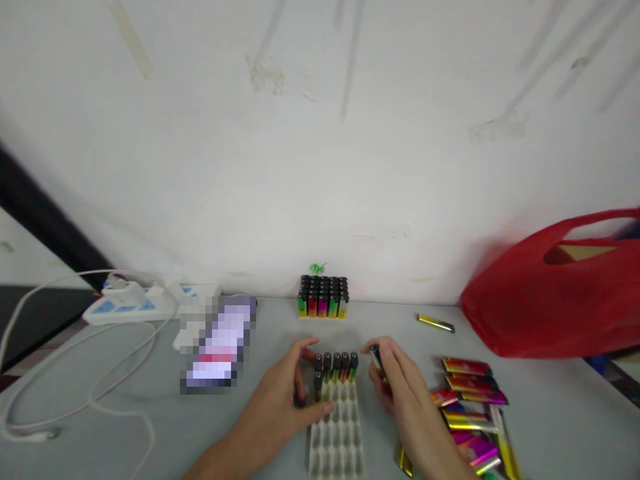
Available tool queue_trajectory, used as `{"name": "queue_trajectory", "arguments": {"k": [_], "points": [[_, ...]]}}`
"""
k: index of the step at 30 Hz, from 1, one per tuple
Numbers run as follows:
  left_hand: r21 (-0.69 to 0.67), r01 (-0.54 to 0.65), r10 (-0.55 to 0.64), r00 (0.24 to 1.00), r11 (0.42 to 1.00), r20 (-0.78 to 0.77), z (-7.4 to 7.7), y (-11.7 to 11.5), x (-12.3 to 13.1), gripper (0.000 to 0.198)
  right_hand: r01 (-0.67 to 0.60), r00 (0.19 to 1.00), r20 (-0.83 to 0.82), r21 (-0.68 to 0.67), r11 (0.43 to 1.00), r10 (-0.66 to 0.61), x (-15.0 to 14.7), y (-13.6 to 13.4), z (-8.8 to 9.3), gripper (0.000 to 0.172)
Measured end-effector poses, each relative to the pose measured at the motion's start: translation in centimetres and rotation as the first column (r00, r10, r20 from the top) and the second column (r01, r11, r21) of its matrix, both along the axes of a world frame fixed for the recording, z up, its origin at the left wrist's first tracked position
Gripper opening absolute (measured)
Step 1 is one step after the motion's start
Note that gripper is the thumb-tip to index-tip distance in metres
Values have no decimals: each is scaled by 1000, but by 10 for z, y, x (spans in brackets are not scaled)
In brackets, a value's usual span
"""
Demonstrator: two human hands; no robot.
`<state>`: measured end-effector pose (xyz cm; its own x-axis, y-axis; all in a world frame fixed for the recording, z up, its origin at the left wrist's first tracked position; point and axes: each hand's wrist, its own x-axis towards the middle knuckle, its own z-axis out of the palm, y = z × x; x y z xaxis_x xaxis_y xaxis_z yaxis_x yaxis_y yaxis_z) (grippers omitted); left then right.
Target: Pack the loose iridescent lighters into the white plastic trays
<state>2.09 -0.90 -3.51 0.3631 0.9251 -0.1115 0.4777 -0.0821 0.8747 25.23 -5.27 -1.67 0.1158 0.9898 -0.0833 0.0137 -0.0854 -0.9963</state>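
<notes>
A pale tray [336, 440] with rows of small compartments stands in front of me. Lighters [337, 365] with black tops fill its far row, and one more stands at the left of the second row. My left hand [297, 393] curves about the tray's left side, thumb over the compartments and index finger near the far left lighter. Something dark shows under its fingers, too hidden to name. To the right of the tray, my right hand [397, 380] is closed around a lighter [376, 355], its dark end showing between thumb and fingers.
A block of upright lighters [323, 297] stands by the wall. Loose shiny lighters [470, 420] lie at the right, with a single yellow one [436, 323] farther back. A red bag [560, 293] sits behind them. Leftward are a blurred-out phone [220, 347], a power strip [150, 303] and white cables [95, 400].
</notes>
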Motion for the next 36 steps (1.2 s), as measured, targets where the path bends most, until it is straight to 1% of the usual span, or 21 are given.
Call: {"name": "queue_trajectory", "arguments": {"k": [2, 4, 8, 11, 14, 18, 20, 23, 26, 29, 32, 36], "points": [[11, 2, -2, 1000, 1000, 5, -1, 0, -1, 94, 66, 994, 87, 51, 997, -70, 0, -3, 5, 58], [20, 12, -12, 1000, 1000, 22, -2, 0, -1, 94, 94, 981, 161, 112, 989, -111, 0, -5, 9, 56], [19, 17, -18, 999, 1000, 31, -1, 1, -1, 94, 56, 962, 240, 293, 954, -131, 2, -5, 11, 39], [17, 12, -12, 1000, 1000, 25, -2, 2, -1, 94, 0, 944, 306, 374, 927, -124, 5, -7, 11, 32], [19, 12, -13, 999, 1000, 30, -4, 1, -2, 94, -98, 933, 356, 393, 915, -53, 5, -12, 13, 28], [11, 9, -9, 1000, 1000, 14, -3, 1, -2, 93, -249, 895, 445, 437, 865, 33, 1, -17, 17, 15], [12, 16, -16, 1000, 1000, 25, -1, 1, -1, 92, -286, 874, 484, 424, 860, 52, -4, -17, 16, 9], [34, 27, -29, 999, 999, 39, 1, 1, -1, 89, -278, 860, 508, 375, 884, 54, -9, -15, 9, 5], [54, 26, -28, 999, 998, 28, 1, 0, 0, 88, -305, 834, 544, 319, 897, 90, -10, -13, 1, 10], [44, 25, -27, 999, 999, 40, 2, 0, 1, 86, -357, 816, 558, 277, 892, 153, -10, -12, 0, 14], [47, 38, -41, 998, 998, 57, 2, 1, 1, 85, -362, 826, 529, 231, 903, 195, -10, -12, 0, 17], [18, 57, -59, 992, 998, 116, -2, 4, -2, 93, -331, 869, 444, 196, 923, 217, -12, -13, -2, 24]]}}
